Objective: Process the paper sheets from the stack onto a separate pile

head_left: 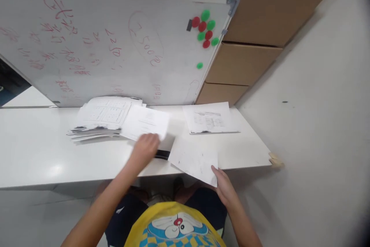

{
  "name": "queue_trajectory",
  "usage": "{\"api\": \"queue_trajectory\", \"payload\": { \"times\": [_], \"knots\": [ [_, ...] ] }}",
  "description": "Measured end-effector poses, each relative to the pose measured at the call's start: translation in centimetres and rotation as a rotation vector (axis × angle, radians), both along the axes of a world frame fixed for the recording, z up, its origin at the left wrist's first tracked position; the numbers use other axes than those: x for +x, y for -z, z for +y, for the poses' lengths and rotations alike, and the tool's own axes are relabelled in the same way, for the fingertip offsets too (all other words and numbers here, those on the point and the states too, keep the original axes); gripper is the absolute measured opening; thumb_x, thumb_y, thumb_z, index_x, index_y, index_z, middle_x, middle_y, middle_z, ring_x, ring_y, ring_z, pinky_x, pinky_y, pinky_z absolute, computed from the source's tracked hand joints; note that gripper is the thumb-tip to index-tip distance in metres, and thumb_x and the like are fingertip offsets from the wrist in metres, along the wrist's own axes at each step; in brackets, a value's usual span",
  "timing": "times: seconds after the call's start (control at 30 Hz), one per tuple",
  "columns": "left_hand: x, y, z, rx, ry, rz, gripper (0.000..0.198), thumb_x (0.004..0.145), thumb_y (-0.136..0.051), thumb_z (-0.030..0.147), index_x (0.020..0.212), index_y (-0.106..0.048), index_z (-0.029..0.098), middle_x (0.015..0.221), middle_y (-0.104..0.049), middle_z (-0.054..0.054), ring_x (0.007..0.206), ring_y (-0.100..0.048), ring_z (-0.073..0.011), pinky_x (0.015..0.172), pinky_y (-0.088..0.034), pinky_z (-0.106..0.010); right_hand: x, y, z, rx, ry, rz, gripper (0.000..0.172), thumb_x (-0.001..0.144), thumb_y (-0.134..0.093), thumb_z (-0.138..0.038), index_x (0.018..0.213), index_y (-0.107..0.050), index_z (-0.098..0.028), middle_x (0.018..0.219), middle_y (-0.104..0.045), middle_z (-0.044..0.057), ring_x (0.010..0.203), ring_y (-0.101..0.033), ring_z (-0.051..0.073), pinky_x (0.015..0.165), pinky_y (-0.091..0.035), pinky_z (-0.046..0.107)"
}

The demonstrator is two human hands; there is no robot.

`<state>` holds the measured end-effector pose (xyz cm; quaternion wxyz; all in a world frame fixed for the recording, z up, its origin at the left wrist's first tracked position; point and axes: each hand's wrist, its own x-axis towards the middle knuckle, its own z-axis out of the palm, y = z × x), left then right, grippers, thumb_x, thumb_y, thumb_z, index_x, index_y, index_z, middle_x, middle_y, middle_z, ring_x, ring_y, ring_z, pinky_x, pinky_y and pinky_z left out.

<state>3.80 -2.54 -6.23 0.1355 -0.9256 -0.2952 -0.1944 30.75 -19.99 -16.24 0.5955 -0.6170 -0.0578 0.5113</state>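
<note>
My left hand [147, 146] is closed at the near edge of a printed paper sheet [146, 121], which overlaps the right side of a thick paper stack [105, 112]. Between finger and thumb, my right hand [224, 183] grips the lower right corner of another paper sheet [196, 158], mostly white with faint marks. That sheet lies slanted and reaches past the table's front edge. Partly under it, beside my left hand, is a long black object [162, 154] whose kind I cannot make out. Behind it lies a smaller paper pile [212, 118] with a printed drawing on top.
The white table [37, 147] runs along a whiteboard [173, 46] with red handwriting and several red and green magnets [205, 15]. Brown cardboard boxes [243, 64] are stacked behind the right end. A pale wall [318, 123] stands on the right.
</note>
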Motion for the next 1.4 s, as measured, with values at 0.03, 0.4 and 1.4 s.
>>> {"api": "queue_trajectory", "payload": {
  "times": [0.03, 0.4, 1.4],
  "knots": [
    [2.5, 1.1, -1.9, -0.017, 0.103, 0.027, 0.017, 0.09, -0.044, 0.01, 0.094, -0.058, 0.018, 0.104, -0.065, -0.007, 0.098, -0.057, -0.0193, 0.085, -0.044, -0.033, -0.2, -0.3, 0.0, 0.033, -0.027, 0.005, 0.043, 0.071, -0.073, -0.045, 0.104, -0.069, -0.018, 0.105, -0.075, 0.011, 0.107, -0.066, 0.033, 0.085, -0.058, 0.044],
    [14.0, 9.3, -9.8, -0.312, 0.574, -0.218, 0.018, 0.094, -0.051, 0.029, 0.104, -0.058, 0.017, 0.113, -0.064, -0.011, 0.115, -0.056, -0.0237, 0.093, -0.048, -0.038, 2.3, 0.4, 0.0, 0.131, -0.062, -0.259, 0.049, 0.061, -0.08, -0.048, 0.098, -0.072, -0.018, 0.094, -0.076, 0.011, 0.089, -0.07, 0.031, 0.076, -0.057, 0.043],
    [7.7, 5.6, -4.8, -0.599, 0.13, -0.445, 0.043, 0.094, -0.041, 0.028, 0.136, -0.039, 0.019, 0.12, -0.057, -0.014, 0.115, -0.053, -0.0247, 0.1, -0.042, -0.046, 8.1, -1.8, -1.7, 0.138, -0.053, -0.489, 0.052, 0.064, -0.077, -0.053, 0.103, -0.07, -0.02, 0.103, -0.075, 0.009, 0.095, -0.067, 0.031, 0.081, -0.054, 0.04]
  ]
}}
